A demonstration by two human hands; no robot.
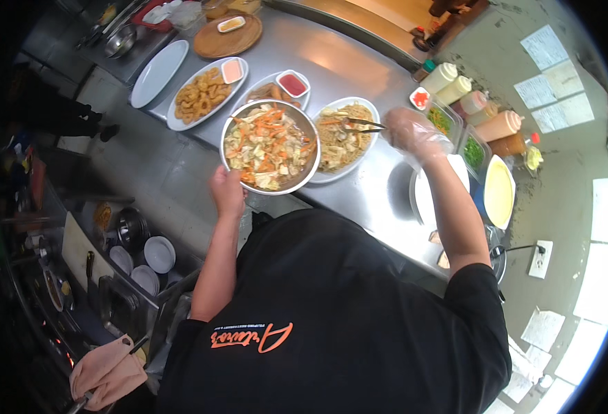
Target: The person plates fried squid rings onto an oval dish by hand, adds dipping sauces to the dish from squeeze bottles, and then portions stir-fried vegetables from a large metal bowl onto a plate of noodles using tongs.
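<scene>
My left hand (227, 192) grips the near rim of a round metal bowl (305, 124). Chopped cabbage and carrot strips (267, 142) fill the bowl, which is held just left of an oval white plate (376, 120) of thin noodles (337, 150). My right hand (412, 129), in a clear plastic glove, holds dark metal tongs (370, 123). The tong tips touch the vegetables lying on top of the noodles. Partly hidden behind the bowl is a plate of fried food with a square dish of red sauce (292, 84).
On the steel counter (304, 41) stand a plate of fried rings (200, 95), a bare oval plate (160, 74) and a round wooden board (228, 39). Squeeze bottles (438, 77) and tubs of chopped greens (472, 152) line the wall. Another person's dark-clothed legs (65, 116) show at left.
</scene>
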